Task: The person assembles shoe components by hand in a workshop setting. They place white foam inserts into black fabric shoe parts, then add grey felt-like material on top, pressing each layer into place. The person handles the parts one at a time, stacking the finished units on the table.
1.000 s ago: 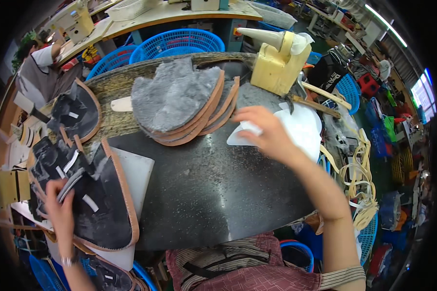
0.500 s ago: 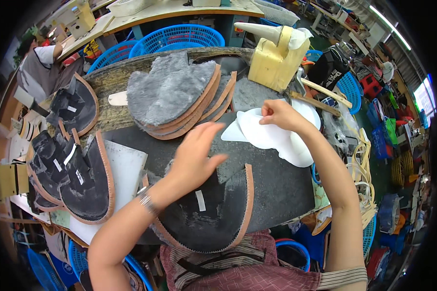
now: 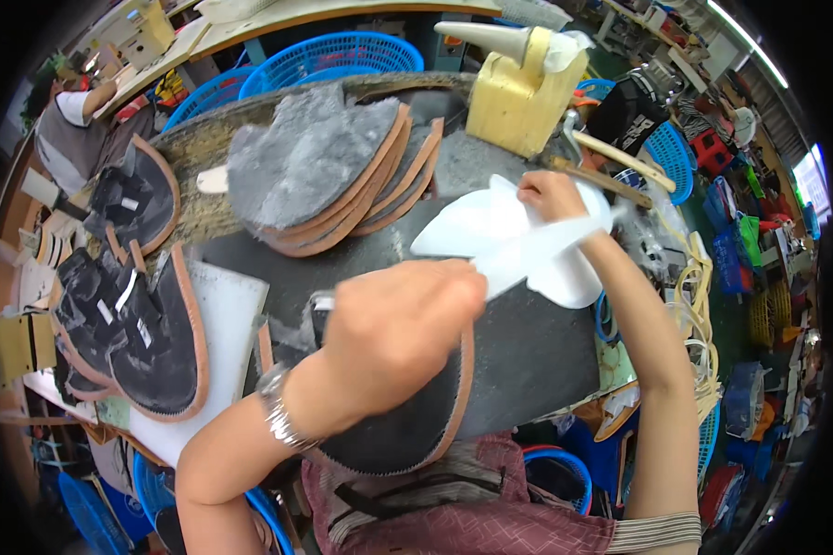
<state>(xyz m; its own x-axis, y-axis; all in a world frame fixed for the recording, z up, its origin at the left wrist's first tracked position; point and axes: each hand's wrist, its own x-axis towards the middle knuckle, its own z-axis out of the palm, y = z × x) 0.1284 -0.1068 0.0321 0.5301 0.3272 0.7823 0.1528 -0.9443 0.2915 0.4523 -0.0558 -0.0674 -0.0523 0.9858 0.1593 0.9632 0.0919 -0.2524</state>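
My left hand [image 3: 398, 333] is closed, fingertips pinching one end of a thin, semi-clear white sheet piece [image 3: 551, 242] that stretches right toward my other wrist. My right hand [image 3: 555, 196] has its fingers curled down on a loose pile of curved white pieces [image 3: 467, 225], gripping at its edge. Partly hidden under my left arm, a black U-shaped piece with a tan stitched rim [image 3: 407, 430] lies at the near edge of the dark work board [image 3: 528, 370]. Beyond it sits a stack of grey furry pieces [image 3: 310, 162] with brown edges.
More black tan-rimmed pieces [image 3: 162, 342] lie at the left, beside a white slab [image 3: 236, 301]. A yellow block with a horn-shaped top [image 3: 518, 106] stands at the back right, near a wooden-handled tool [image 3: 611, 180]. Blue baskets [image 3: 333, 57] surround the table. Another person [image 3: 69, 125] sits far left.
My left hand, open before, has closed on a white sheet piece and lifted it near the pile. My right hand has shifted slightly right and farther away; the white pieces have spread.
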